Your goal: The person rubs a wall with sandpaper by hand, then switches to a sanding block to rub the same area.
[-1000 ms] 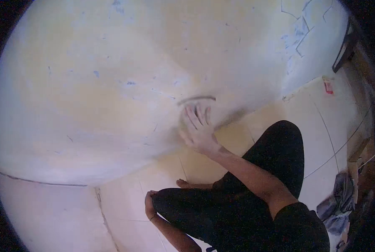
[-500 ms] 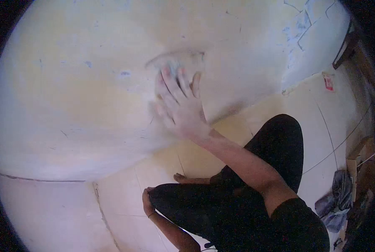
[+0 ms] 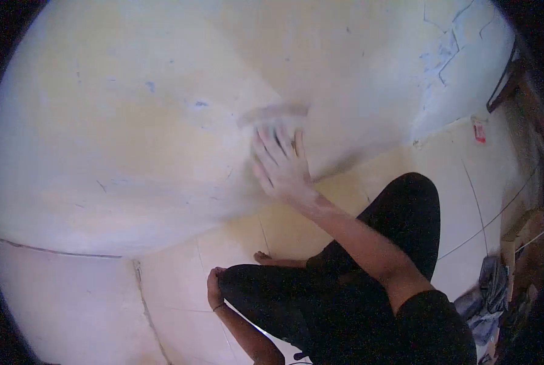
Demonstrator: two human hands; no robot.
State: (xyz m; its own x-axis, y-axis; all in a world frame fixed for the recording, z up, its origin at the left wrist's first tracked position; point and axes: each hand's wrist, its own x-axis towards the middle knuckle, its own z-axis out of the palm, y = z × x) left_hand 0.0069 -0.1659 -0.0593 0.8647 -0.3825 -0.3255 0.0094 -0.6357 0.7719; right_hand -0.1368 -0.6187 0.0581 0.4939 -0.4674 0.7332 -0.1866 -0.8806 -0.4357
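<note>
My right hand [image 3: 284,167], pale with dust, lies against the lower part of the patchy wall [image 3: 162,146]. Its fingers are stretched over a thin, whitish sheet [image 3: 277,114] that looks like sandpaper, pressing it to the wall. The sheet's greyish far edge shows beyond the fingertips; the rest is under the hand. At the lower left, my left hand [image 3: 214,287] rests on my bent knee [image 3: 235,280] in black trousers, with its fingers curled over it. A thin dark band circles that wrist.
Pale floor tiles [image 3: 460,207] meet the wall's bottom edge. A small red and white packet [image 3: 479,131] lies near the wall at the right. Dark crumpled cloth [image 3: 493,286] sits beside a cardboard box [image 3: 524,228]. Cracks and chipped paint [image 3: 445,58] mark the upper right wall.
My right hand and the sheet under it have slid down the wall, toward the floor. The view has shifted slightly. My left hand stays on the knee.
</note>
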